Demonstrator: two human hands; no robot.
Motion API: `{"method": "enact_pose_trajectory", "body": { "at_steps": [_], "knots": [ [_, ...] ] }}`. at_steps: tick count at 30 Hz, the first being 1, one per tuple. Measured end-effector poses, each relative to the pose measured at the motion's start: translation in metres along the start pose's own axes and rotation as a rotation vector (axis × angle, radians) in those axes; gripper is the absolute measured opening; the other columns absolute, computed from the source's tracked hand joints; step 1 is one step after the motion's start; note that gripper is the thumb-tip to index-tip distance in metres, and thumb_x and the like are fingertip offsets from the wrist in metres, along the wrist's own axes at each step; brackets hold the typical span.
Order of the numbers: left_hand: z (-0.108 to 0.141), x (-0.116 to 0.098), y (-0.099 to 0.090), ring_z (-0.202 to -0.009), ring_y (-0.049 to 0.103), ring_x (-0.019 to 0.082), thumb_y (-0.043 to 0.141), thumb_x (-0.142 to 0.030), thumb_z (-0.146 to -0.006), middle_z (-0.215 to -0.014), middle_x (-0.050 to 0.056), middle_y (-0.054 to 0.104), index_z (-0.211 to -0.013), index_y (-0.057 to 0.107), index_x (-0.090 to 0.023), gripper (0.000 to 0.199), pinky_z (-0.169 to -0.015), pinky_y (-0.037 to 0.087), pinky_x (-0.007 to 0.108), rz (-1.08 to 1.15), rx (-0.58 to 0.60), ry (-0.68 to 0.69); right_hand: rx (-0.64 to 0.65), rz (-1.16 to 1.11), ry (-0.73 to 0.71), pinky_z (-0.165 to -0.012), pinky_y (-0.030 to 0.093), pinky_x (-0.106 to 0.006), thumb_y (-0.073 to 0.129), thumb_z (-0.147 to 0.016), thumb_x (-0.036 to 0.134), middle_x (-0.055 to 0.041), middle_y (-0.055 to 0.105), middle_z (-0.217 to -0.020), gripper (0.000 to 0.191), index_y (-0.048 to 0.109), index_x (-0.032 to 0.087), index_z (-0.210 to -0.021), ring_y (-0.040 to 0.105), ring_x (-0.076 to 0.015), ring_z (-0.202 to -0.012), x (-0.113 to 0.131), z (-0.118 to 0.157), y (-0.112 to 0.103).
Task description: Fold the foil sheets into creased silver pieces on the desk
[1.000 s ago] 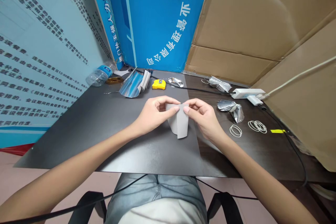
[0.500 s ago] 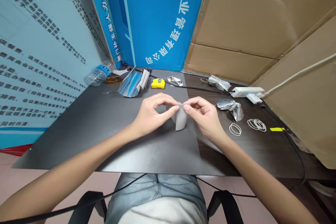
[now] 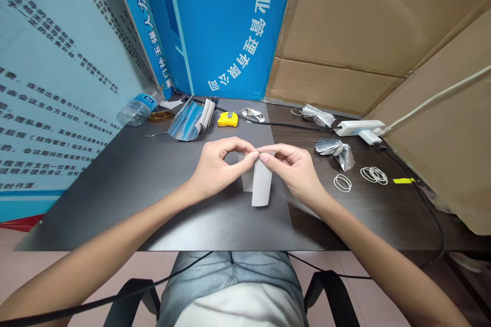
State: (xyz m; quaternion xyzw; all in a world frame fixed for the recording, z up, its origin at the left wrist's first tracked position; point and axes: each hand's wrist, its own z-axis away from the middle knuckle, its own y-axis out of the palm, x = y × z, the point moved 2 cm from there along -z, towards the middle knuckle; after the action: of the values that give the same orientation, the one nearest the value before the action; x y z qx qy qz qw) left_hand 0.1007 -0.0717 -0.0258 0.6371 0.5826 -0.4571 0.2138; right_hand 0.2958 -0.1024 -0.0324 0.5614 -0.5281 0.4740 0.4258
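Note:
A folded grey sheet (image 3: 262,181) hangs in two layers below my fingertips, over the black mat (image 3: 115,204). My left hand (image 3: 218,167) and my right hand (image 3: 292,167) meet at its top fold, each pinching it between thumb and fingers. The fingers hide the top edge. The sheet's lower end stays off the hands, and its rear layer shows faintly behind the front one.
Beyond the hands lie a blue-silver foil sheet (image 3: 186,125), a yellow tape measure (image 3: 227,119) and crumpled foil (image 3: 252,115). To the right are pleated silver foil bundles (image 3: 333,152), rubber bands (image 3: 374,175) and a white power strip (image 3: 358,127) with a cable.
The grey sheet now hangs longer and flatter below my fingertips, its two layers more separate. Both hands stay pinched on its top. The whole view has shifted slightly.

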Motion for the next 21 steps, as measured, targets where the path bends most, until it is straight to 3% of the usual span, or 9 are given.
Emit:
{"method": "enact_pose_trajectory", "body": {
  "at_steps": [6,21],
  "knots": [
    [-0.0008,0.003,0.0043,-0.093,0.076,0.016,0.088,-0.033,-0.086,-0.1,0.004,0.079,-0.106,0.077,-0.02,0.027,-0.086,0.062,0.025,0.186,-0.023,-0.105,-0.071,-0.009,-0.044,-0.079,0.063,-0.03,0.088,-0.082,0.04,-0.0049,0.084,-0.099,0.022,0.085,0.024,-0.097,0.076,-0.0167,-0.087,-0.0001,-0.0007,-0.0016],
    [0.0001,0.0006,0.0072,-0.084,0.075,0.017,0.092,-0.04,-0.081,-0.094,0.006,0.083,-0.098,0.084,-0.019,0.029,-0.078,0.06,0.026,0.241,-0.025,-0.305,-0.104,-0.001,-0.043,-0.085,0.065,-0.034,0.089,-0.082,0.041,-0.0056,0.084,-0.1,0.023,0.086,0.024,-0.097,0.079,-0.0193,-0.091,-0.0016,0.0021,-0.0018]
  ]
}}
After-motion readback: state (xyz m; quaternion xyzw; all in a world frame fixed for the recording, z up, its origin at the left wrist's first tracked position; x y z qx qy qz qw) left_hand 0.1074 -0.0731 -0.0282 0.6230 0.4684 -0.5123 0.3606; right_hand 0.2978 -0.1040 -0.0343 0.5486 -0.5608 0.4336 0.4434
